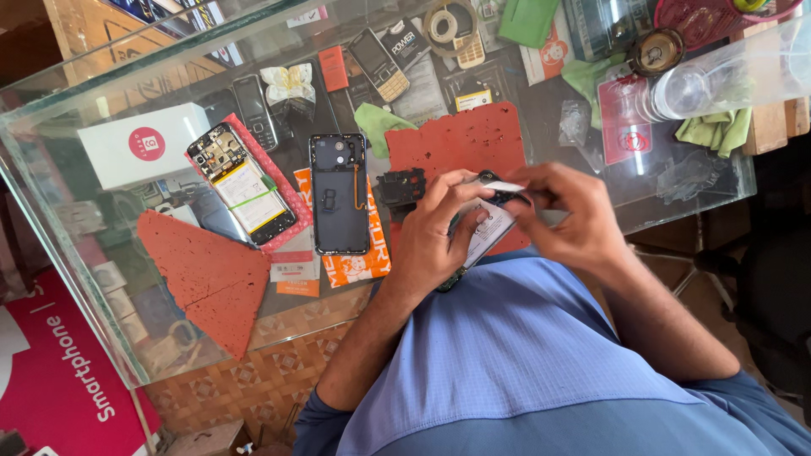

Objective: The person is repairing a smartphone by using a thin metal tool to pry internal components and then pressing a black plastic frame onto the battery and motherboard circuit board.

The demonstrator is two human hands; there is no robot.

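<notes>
My left hand (435, 232) grips an opened phone (488, 230) by its lower edge and side, holding it tilted above the glass counter's near edge. My right hand (568, 211) pinches the phone's top end, fingertips on a dark part there. A small black plastic piece (401, 186) lies on the red mat (460, 139) just left of my hands. A black phone back cover (340, 194) lies face up on orange paper. Another opened phone (241, 184) with its battery and board showing rests on a red-pink pad.
A glass counter (84, 245) holds a white box (144, 145), keypad phones (380, 63), a tape roll (443, 24), green cloths (718, 128), a clear jar (718, 76) and a torn red mat piece (211, 274). My blue shirt fills the bottom.
</notes>
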